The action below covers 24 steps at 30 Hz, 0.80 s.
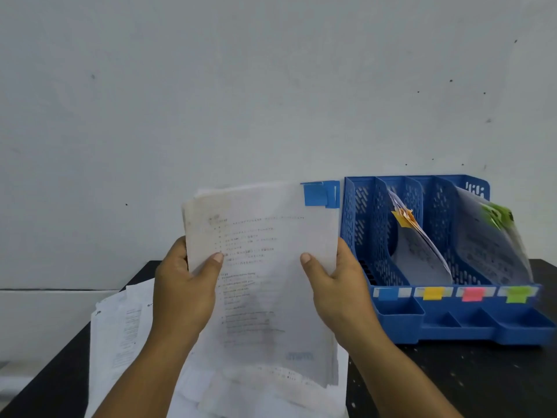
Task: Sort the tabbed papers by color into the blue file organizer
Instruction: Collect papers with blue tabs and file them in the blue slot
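I hold a stack of white printed papers with blue tabs (265,267) upright in front of me; the blue tabs (321,194) stick out at its top right corner. My left hand (184,294) grips the stack's left edge and my right hand (337,288) grips its right edge. The blue file organizer (452,321) stands on the table to the right, with blue, yellow, pink and green labels along its front. Papers with yellow tabs (405,218) lean in its second slot, and papers with green tabs (497,215) in the rightmost slot.
More loose white papers (120,333) lie spread on the black table (452,381) below and left of my hands. A pale grey wall (241,86) rises right behind the table. The table's left edge runs diagonally at the lower left.
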Motion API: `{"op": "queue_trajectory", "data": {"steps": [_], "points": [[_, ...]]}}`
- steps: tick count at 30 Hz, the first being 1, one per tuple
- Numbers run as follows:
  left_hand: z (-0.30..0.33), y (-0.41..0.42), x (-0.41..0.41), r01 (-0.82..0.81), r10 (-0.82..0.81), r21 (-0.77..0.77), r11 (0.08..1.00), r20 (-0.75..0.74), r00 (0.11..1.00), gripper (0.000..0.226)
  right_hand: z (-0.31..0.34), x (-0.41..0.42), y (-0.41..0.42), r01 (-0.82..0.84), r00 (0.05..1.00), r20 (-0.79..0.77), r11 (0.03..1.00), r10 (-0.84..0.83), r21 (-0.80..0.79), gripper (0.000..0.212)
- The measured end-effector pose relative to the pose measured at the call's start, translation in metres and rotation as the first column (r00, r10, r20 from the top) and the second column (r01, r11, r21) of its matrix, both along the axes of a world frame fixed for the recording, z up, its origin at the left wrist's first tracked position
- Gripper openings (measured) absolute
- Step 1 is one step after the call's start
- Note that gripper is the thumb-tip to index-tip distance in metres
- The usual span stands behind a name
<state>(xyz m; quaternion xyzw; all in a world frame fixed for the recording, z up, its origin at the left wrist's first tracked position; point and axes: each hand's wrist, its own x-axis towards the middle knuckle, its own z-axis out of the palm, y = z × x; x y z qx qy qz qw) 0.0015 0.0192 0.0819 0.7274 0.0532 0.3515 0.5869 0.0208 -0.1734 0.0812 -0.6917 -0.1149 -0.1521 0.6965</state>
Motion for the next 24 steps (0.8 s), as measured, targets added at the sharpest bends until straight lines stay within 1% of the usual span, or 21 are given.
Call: {"op": "queue_trajectory", "data": {"steps": [3,6,9,11,15,17,19,21,24], "points": [[-0.004,0.002,-0.002,0.041,-0.041,-0.063,0.997,0.004,0.999,0.014,-0.004,-0.001,-0.004,-0.043,0.997,-0.065,0.999,0.044,0.014,0.02],[0.0,-0.001,-0.004,0.075,-0.069,-0.102,0.992,0.061,0.996,0.02,-0.004,0.0,-0.005,-0.062,0.995,-0.07,0.997,0.065,0.047,0.022],[0.003,-0.001,-0.006,0.079,-0.072,-0.063,0.995,0.099,0.992,0.026,-0.003,0.001,-0.003,-0.082,0.995,-0.048,0.994,0.086,0.072,0.024],[-0.001,0.001,-0.004,0.08,-0.074,-0.06,0.995,0.087,0.993,0.031,-0.004,0.001,-0.002,-0.099,0.993,-0.064,0.993,0.103,0.068,0.025],[-0.019,0.007,0.005,0.085,-0.091,-0.142,0.986,-0.036,0.995,0.026,-0.011,0.003,-0.003,-0.097,0.988,-0.121,0.995,0.097,0.008,0.021],[-0.025,0.01,0.007,0.07,-0.081,-0.125,0.99,-0.084,0.993,0.023,-0.014,0.005,-0.003,-0.081,0.988,-0.135,0.997,0.078,-0.019,0.015],[-0.026,0.01,0.009,0.066,-0.076,-0.1,0.993,-0.099,0.992,0.017,-0.016,0.008,-0.004,-0.066,0.988,-0.142,0.995,0.054,-0.077,0.012],[-0.024,0.009,0.011,0.073,-0.083,-0.093,0.993,-0.1,0.992,0.013,-0.02,0.01,-0.004,-0.088,0.982,-0.175,0.988,0.065,-0.128,0.017],[-0.021,0.005,0.013,0.06,-0.074,-0.131,0.99,-0.105,0.992,0.014,-0.031,0.012,-0.007,-0.182,0.957,-0.262,0.962,0.126,-0.205,0.028]]}}
